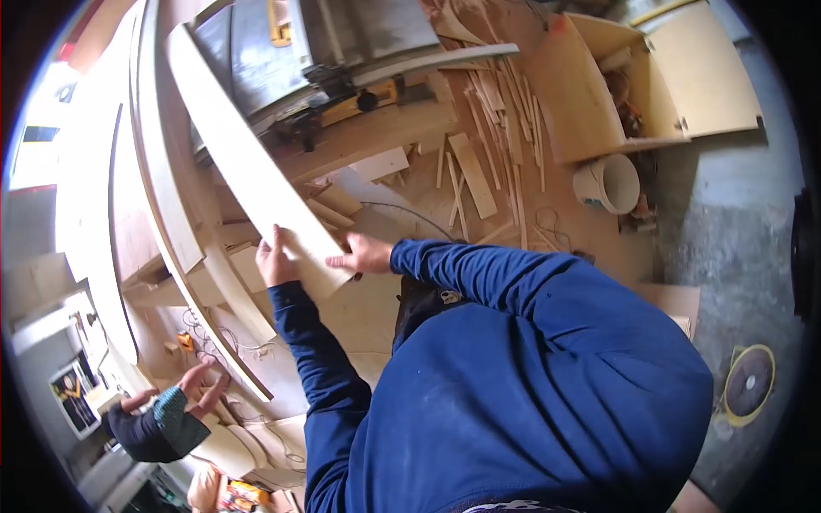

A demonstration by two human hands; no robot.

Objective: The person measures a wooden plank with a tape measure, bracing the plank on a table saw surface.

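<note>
A long pale wooden board (244,167) stretches from in front of my body up toward the upper left. My left hand (275,260) is closed on its left edge near the close end, fingers against the wood. On the opposite edge, my right hand (366,255) grips the board with the thumb on top and the other fingers hidden beneath. The board's far end lies alongside a table saw (342,34), whose metal rail (436,58) runs across the front.
Wood strips and offcuts (475,175) litter the floor ahead. A white bucket (609,184) and an open wooden cabinet (590,85) stand at the right. Long panels (158,171) lean at the left. Another person (162,423) is at the lower left. A fan-like round object (749,385) lies right.
</note>
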